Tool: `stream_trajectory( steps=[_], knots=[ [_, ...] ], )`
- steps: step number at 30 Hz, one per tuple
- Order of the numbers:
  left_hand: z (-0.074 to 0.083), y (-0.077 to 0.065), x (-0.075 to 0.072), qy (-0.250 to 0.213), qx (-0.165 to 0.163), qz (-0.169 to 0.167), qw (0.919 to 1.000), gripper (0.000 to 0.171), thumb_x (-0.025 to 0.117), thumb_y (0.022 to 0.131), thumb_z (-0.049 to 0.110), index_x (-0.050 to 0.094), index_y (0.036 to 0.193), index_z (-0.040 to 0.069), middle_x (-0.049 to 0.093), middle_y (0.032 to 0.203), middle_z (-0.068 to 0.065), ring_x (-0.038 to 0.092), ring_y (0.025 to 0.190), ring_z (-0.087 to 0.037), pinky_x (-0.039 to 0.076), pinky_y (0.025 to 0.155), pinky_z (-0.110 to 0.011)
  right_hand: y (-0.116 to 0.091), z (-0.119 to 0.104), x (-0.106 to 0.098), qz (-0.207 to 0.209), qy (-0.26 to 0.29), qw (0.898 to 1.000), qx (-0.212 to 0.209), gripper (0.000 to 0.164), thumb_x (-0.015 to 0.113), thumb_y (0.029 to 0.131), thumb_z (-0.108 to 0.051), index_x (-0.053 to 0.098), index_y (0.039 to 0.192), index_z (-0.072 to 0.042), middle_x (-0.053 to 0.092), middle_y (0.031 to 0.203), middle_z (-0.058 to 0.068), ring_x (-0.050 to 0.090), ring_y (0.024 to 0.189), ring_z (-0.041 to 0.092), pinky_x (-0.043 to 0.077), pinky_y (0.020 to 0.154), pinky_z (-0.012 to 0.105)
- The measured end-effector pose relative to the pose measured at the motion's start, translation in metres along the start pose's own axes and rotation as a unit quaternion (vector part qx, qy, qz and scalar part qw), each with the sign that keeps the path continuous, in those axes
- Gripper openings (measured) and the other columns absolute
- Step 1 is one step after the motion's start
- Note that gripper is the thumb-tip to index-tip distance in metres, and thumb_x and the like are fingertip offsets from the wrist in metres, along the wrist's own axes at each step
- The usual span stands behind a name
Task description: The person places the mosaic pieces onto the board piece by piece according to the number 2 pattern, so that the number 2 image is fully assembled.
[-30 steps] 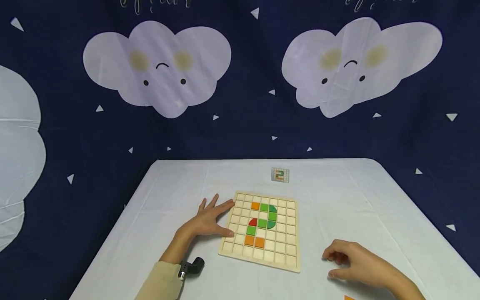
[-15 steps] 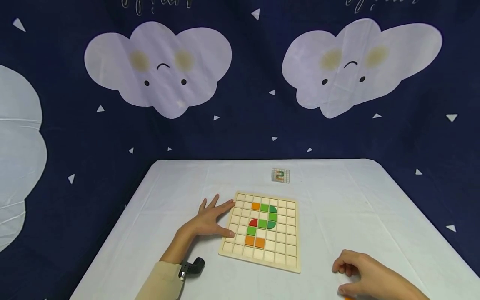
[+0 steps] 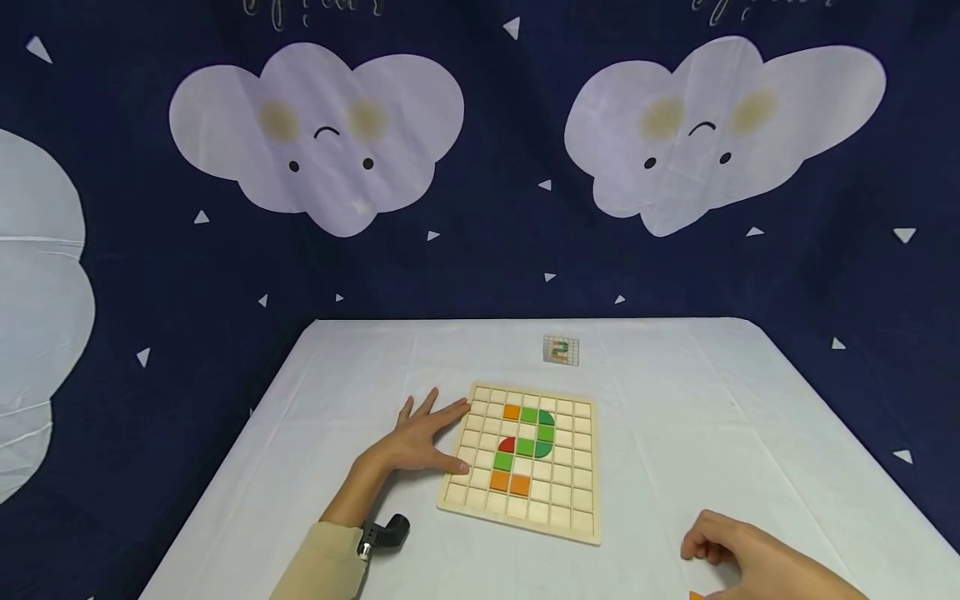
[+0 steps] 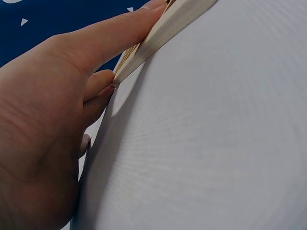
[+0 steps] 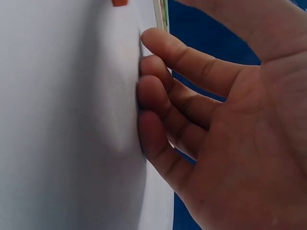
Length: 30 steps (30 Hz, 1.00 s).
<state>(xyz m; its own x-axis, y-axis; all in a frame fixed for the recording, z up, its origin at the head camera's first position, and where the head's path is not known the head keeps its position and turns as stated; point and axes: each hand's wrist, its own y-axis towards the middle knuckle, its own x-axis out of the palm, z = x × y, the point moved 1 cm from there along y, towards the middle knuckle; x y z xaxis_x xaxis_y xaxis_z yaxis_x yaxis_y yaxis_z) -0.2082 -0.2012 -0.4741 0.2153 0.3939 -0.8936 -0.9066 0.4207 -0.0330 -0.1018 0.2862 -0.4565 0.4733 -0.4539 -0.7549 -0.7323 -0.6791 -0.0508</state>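
Note:
A square wooden grid board (image 3: 560, 493) lies mid-table, with orange, green, dark green and red tiles set in some of its cells. My left hand (image 3: 411, 442) rests along its left edge, fingers spread and thumb on the rim; the left wrist view shows the board's side (image 4: 165, 36) under a finger. My right hand (image 3: 757, 560) is low at the front right, away from the board, its fingers loosely bent with the tips at the tablecloth. By its thumb lies an orange tile (image 3: 696, 596), mostly cut off by the frame. In the right wrist view that orange tile (image 5: 120, 2) sits apart from the fingertips.
Behind the board lies a small card (image 3: 561, 351) printed with a coloured figure on a grid. A white cloth (image 3: 675, 417) covers the table. A dark blue curtain (image 3: 510, 275) with clouds hangs behind. A black device (image 3: 386, 532) is strapped to the left wrist.
My right hand has moved right and toward the front edge, close to the orange tile. My left hand and the board have stayed in place.

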Motion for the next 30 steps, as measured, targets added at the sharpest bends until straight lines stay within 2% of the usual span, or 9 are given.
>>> stream_trajectory(
  steps=[4, 13, 17, 20, 23, 26, 30],
  knots=[
    [0.0001, -0.0001, 0.0000, 0.005, -0.002, -0.002, 1.0000, 0.107, 0.069, 0.063, 0.076, 0.031, 0.152, 0.030, 0.025, 0.155, 0.013, -0.002, 0.145, -0.029, -0.009, 0.110, -0.057, 0.0022, -0.0016, 0.0022, 0.003, -0.009, 1.000, 0.017, 0.031, 0.080, 0.078, -0.039, 0.060, 0.099, -0.030, 0.049, 0.089, -0.016, 0.044, 0.080, 0.000, 0.041, 0.063, 0.021],
    [-0.0001, -0.0001, 0.0009, 0.002, 0.002, -0.002, 1.0000, 0.107, 0.070, 0.063, 0.076, 0.031, 0.152, 0.029, 0.025, 0.154, 0.014, -0.002, 0.145, -0.029, -0.010, 0.110, -0.056, 0.0008, 0.0040, 0.0050, 0.008, -0.006, 1.000, -0.014, 0.025, 0.078, 0.081, -0.035, 0.059, 0.097, -0.030, 0.050, 0.089, -0.018, 0.045, 0.079, 0.000, 0.041, 0.062, 0.021],
    [-0.0008, -0.0001, 0.0014, 0.004, 0.000, -0.001, 1.0000, 0.107, 0.069, 0.062, 0.076, 0.031, 0.152, 0.030, 0.025, 0.154, 0.015, -0.003, 0.145, -0.027, -0.010, 0.110, -0.055, 0.0011, 0.0070, 0.0041, 0.008, 0.024, 0.999, -0.028, 0.026, 0.077, 0.082, -0.023, 0.059, 0.101, -0.025, 0.052, 0.089, -0.015, 0.047, 0.077, 0.003, 0.041, 0.060, 0.022],
    [-0.0011, 0.0000, 0.0014, 0.003, 0.002, 0.001, 1.0000, 0.107, 0.069, 0.062, 0.076, 0.031, 0.151, 0.030, 0.025, 0.154, 0.015, -0.002, 0.145, -0.027, -0.010, 0.110, -0.055, 0.0016, 0.0061, 0.0044, 0.023, 0.022, 0.999, -0.038, 0.027, 0.076, 0.082, -0.018, 0.060, 0.103, -0.024, 0.054, 0.089, -0.015, 0.049, 0.076, 0.004, 0.041, 0.060, 0.021],
    [-0.0012, 0.0003, 0.0015, 0.002, 0.000, 0.002, 1.0000, 0.108, 0.069, 0.062, 0.077, 0.032, 0.151, 0.030, 0.025, 0.154, 0.015, -0.002, 0.145, -0.027, -0.010, 0.110, -0.055, 0.0034, 0.0033, 0.0046, 0.022, 0.022, 0.999, -0.026, 0.026, 0.078, 0.081, -0.023, 0.062, 0.101, -0.026, 0.054, 0.087, -0.015, 0.050, 0.076, 0.004, 0.042, 0.061, 0.020],
    [-0.0010, 0.0004, 0.0016, 0.002, -0.003, 0.002, 1.0000, 0.108, 0.069, 0.062, 0.077, 0.031, 0.151, 0.030, 0.025, 0.154, 0.015, -0.002, 0.145, -0.026, -0.010, 0.110, -0.055, 0.0061, 0.0006, 0.0036, -0.002, 0.039, 0.999, 0.009, 0.027, 0.080, 0.078, -0.031, 0.062, 0.099, -0.026, 0.053, 0.087, -0.013, 0.049, 0.077, 0.005, 0.042, 0.061, 0.021],
    [0.0000, -0.0004, 0.0014, 0.000, 0.001, 0.000, 1.0000, 0.107, 0.070, 0.063, 0.076, 0.032, 0.151, 0.030, 0.025, 0.154, 0.014, -0.002, 0.145, -0.027, -0.010, 0.110, -0.056, 0.0074, -0.0006, 0.0028, -0.022, 0.057, 0.997, 0.046, 0.027, 0.080, 0.077, -0.029, 0.062, 0.096, -0.024, 0.053, 0.083, -0.010, 0.048, 0.074, 0.004, 0.042, 0.059, 0.023]
  ],
)
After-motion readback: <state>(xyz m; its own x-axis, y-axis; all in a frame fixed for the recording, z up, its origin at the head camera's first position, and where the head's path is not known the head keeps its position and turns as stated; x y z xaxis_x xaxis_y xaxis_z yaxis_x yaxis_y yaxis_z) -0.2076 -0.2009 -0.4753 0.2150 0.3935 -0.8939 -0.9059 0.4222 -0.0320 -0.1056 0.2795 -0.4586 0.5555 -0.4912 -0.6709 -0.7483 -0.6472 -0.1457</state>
